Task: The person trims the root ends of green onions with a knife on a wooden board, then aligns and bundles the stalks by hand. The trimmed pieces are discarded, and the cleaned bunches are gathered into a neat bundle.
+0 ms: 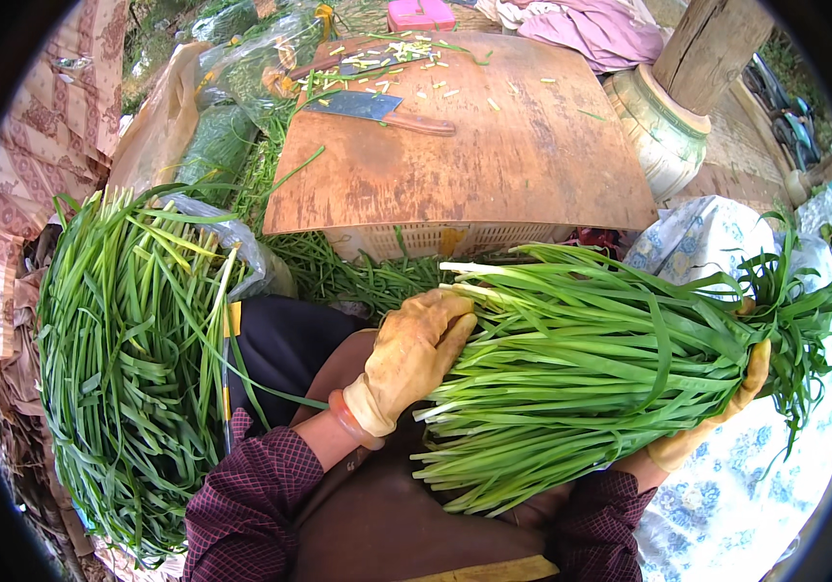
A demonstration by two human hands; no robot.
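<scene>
A large bunch of long green leaves with pale stems, like garlic chives (576, 364), lies sideways across the lap. My left hand (416, 349), in a tan rubber glove with a bangle at the wrist, rests at the upper pale ends, its fingers closed around a few stems. From beneath, my right hand (721, 407), gloved too, cradles the leafy end; its fingertips show at the far side and its palm is hidden. Another big heap of chives (132, 364) stands at the left. A cleaver (380, 110) lies on a wooden board (474, 174) in front.
Cut stem ends (394, 54) and a second knife lie at the board's far left. The board sits on a plastic crate (387, 240), with loose leaves around it. Beyond stand a ceramic pot (660, 131) and a wooden post (710, 54). Floral cloth (707, 495) spreads at right.
</scene>
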